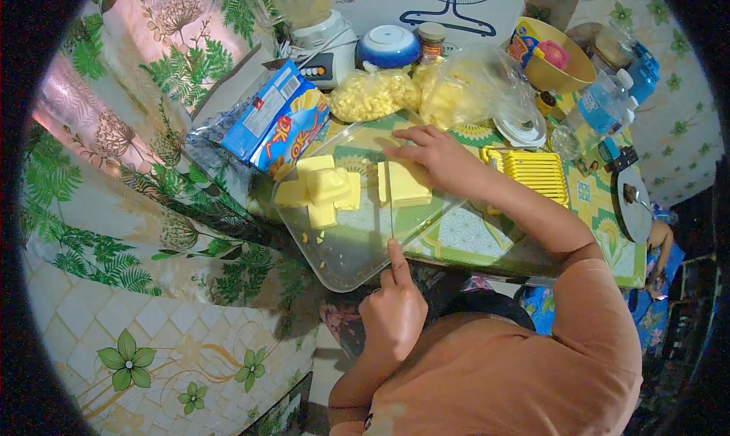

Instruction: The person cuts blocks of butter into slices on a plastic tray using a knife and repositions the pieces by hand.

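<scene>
My left hand (pixel 394 307) grips a knife (pixel 391 221), its index finger stretched along the top. The thin blade stands at the left part of a yellow block of cheese (pixel 411 185), where a slice (pixel 383 185) leans at the cut side. My right hand (pixel 426 158) holds the block from behind and the right, fingers over its far edge. Both cheese pieces lie on an upturned-looking clear plastic lid or tray (pixel 342 265). Left of the knife sits a pile of thick cheese slices (pixel 325 192), with small crumbs in front of it.
Behind the tray are a blue snack packet (pixel 277 120), a bag of yellow cubes (pixel 372 95), a second plastic bag (pixel 471 86), a blender (pixel 323 52) and a blue bowl (pixel 388 46). A yellow slotted rack (pixel 532 176), bottles (pixel 597 105) and a yellow bowl (pixel 559 59) stand to the right.
</scene>
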### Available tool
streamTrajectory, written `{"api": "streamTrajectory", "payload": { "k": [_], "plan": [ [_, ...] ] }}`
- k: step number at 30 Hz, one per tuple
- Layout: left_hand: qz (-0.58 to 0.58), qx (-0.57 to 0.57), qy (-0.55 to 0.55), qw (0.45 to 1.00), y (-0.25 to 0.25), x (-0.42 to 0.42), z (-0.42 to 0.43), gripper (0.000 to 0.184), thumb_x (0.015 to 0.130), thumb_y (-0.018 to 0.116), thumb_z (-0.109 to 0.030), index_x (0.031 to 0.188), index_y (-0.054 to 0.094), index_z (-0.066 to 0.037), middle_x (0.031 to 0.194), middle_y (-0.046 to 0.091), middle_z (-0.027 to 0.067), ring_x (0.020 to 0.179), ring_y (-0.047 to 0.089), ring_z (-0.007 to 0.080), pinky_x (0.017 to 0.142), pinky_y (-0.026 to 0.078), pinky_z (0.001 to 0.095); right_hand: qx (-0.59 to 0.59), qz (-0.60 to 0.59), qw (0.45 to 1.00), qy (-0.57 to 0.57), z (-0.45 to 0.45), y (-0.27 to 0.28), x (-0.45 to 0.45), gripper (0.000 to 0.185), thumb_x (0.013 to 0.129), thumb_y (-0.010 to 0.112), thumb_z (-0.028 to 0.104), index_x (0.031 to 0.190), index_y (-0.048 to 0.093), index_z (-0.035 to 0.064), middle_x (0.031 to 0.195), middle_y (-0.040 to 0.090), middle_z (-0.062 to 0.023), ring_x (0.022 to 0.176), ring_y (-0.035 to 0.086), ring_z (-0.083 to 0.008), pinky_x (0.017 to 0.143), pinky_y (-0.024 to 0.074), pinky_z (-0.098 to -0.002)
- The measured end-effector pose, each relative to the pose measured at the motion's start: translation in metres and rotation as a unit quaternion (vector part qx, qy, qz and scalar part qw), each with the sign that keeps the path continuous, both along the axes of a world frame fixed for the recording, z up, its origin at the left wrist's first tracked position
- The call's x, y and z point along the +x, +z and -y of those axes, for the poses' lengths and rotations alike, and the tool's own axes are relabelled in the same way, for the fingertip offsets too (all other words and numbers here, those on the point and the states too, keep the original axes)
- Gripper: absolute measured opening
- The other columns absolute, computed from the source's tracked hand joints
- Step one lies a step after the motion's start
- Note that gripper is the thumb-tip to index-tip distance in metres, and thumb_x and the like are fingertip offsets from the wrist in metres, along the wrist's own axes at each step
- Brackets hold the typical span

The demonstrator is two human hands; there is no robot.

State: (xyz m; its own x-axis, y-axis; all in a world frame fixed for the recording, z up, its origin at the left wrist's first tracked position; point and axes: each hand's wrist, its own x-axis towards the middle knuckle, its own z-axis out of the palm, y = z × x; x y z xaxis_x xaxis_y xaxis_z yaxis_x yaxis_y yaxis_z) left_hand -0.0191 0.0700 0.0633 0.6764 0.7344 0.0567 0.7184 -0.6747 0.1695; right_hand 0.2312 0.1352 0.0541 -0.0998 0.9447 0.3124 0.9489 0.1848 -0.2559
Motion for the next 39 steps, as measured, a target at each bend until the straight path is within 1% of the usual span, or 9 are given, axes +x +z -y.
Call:
{"api": "streamTrajectory", "payload": {
  "k": [3,9,15,18,21,24,33,36,39],
  "plan": [
    [0.003,-0.003,0.002,1.0,-0.002,0.0,0.0,0.075,0.078,0.062,-0.015,0.145,0.034,0.002,0.075,0.062,0.0092,0.049,0.064,0.0253,0.044,0.054,0.0367,0.008,0.003,1.0,0.006,-0.002,0.0,0.001,0.037,0.09,0.056,0.016,0.127,0.062,0.0206,0.136,0.053,-0.0127,0.124,0.049,-0.0348,0.101,0.0432,-0.0453],
    [0.022,-0.011,0.003,1.0,-0.007,-0.001,-0.001,0.073,0.079,0.062,-0.016,0.145,0.034,0.002,0.076,0.062,0.0101,0.049,0.063,0.0266,0.044,0.054,0.0377,0.024,0.0,0.999,0.029,-0.007,0.0,0.002,0.031,0.089,0.058,0.016,0.12,0.067,0.0184,0.131,0.057,-0.0123,0.12,0.051,-0.0335,0.1,0.0443,-0.0437],
    [0.019,-0.006,0.005,1.0,-0.01,-0.001,-0.002,0.073,0.079,0.062,-0.017,0.145,0.035,0.001,0.076,0.063,0.0108,0.049,0.063,0.0279,0.045,0.054,0.0383,0.012,-0.004,0.999,0.035,-0.01,0.001,0.004,0.031,0.089,0.059,0.015,0.118,0.067,0.0187,0.131,0.057,-0.0115,0.12,0.051,-0.0331,0.1,0.0444,-0.0439],
    [0.019,-0.012,0.005,1.0,-0.009,-0.001,-0.002,0.073,0.079,0.062,-0.016,0.145,0.035,0.001,0.076,0.063,0.0109,0.049,0.063,0.0285,0.045,0.054,0.0389,0.028,-0.022,0.999,0.038,-0.01,-0.001,0.003,0.039,0.08,0.065,0.003,0.117,0.068,0.0146,0.129,0.058,-0.0141,0.118,0.053,-0.0338,0.1,0.045,-0.0417],
    [0.023,-0.021,0.003,0.999,-0.008,-0.002,-0.003,0.073,0.08,0.062,-0.016,0.145,0.035,0.001,0.076,0.063,0.0113,0.049,0.063,0.029,0.045,0.054,0.0395,0.011,-0.018,0.999,0.036,-0.01,0.001,0.002,0.039,0.08,0.065,0.003,0.117,0.068,0.0151,0.129,0.058,-0.0138,0.118,0.053,-0.034,0.1,0.0451,-0.0415],
    [0.023,-0.03,0.002,0.999,-0.008,-0.002,-0.004,0.072,0.08,0.062,-0.016,0.145,0.035,0.002,0.076,0.063,0.0122,0.05,0.064,0.0297,0.046,0.054,0.0403,-0.006,-0.013,0.999,0.046,-0.013,-0.002,0.006,0.036,0.085,0.058,0.009,0.119,0.067,0.0177,0.13,0.057,-0.0118,0.122,0.049,-0.035,0.103,0.0424,-0.0442],
    [0.042,-0.049,0.0,0.998,-0.011,-0.003,-0.006,0.07,0.082,0.06,-0.016,0.145,0.034,0.003,0.079,0.065,0.0152,0.053,0.065,0.032,0.047,0.054,0.0428,-0.038,-0.046,0.995,0.08,-0.022,0.003,0.012,0.034,0.084,0.058,0.007,0.115,0.07,0.0167,0.126,0.059,-0.0137,0.116,0.051,-0.0365,0.101,0.0436,-0.0431],
    [0.036,-0.055,-0.001,0.998,-0.011,-0.003,-0.007,0.071,0.082,0.06,-0.016,0.145,0.033,0.002,0.08,0.066,0.0156,0.054,0.065,0.0326,0.048,0.054,0.0432,-0.066,-0.04,0.994,0.075,-0.027,0.004,0.012,0.038,0.082,0.062,0.001,0.115,0.07,0.0167,0.125,0.057,-0.0134,0.116,0.051,-0.0332,0.099,0.0443,-0.0392],
    [0.043,-0.054,-0.004,0.998,-0.012,-0.004,-0.008,0.071,0.082,0.06,-0.016,0.145,0.033,0.002,0.08,0.066,0.0158,0.054,0.065,0.033,0.048,0.055,0.0435,-0.094,-0.066,0.991,0.067,-0.03,0.004,0.015,0.036,0.082,0.061,0.001,0.113,0.072,0.0174,0.119,0.057,-0.0124,0.114,0.051,-0.0311,0.097,0.0444,-0.0385]
  ]
}}
